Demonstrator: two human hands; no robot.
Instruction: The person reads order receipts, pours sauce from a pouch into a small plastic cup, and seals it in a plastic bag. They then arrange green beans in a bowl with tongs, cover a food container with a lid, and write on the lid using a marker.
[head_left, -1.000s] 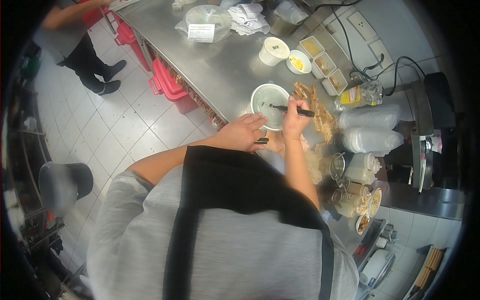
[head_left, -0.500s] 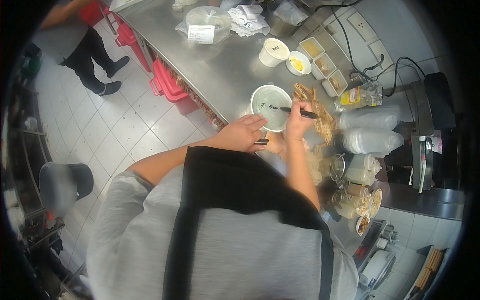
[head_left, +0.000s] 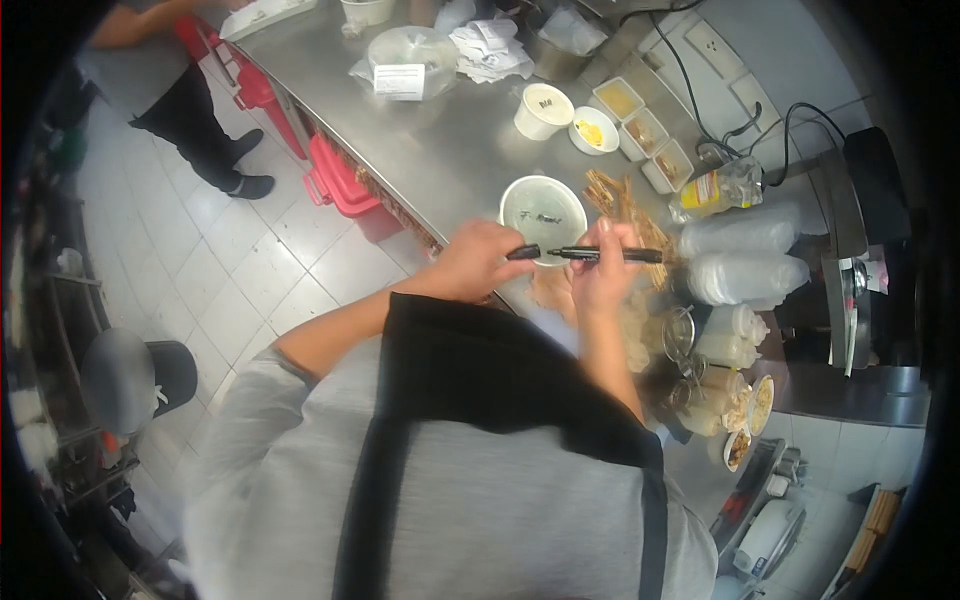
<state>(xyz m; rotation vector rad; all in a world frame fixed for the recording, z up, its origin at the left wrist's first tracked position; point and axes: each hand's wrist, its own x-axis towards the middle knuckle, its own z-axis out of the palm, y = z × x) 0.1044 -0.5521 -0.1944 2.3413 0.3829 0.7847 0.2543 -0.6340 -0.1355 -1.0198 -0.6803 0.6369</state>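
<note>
A round white tub (head_left: 536, 200) with black handwriting on its lid stands on the steel counter in front of me. My right hand (head_left: 602, 275) pinches a black marker (head_left: 640, 255), its bare tip pointing left over the tub's near edge. My left hand (head_left: 478, 262) holds the black marker cap (head_left: 523, 252), its opening towards the tip. A small gap separates cap and tip. Wooden sticks (head_left: 625, 205) lie just right of the tub.
Beyond stand a lidded tub (head_left: 544, 110), a bowl with yellow food (head_left: 594, 130) and a bagged container (head_left: 412, 60). Plastic lids (head_left: 745, 278) and bottles (head_left: 730, 335) are at right. Another person (head_left: 170, 90) stands at upper left near red bins (head_left: 345, 180).
My right hand has lifted the marker off the lid and turned it level. My left hand has left the tub's rim and raised the cap opposite the tip.
</note>
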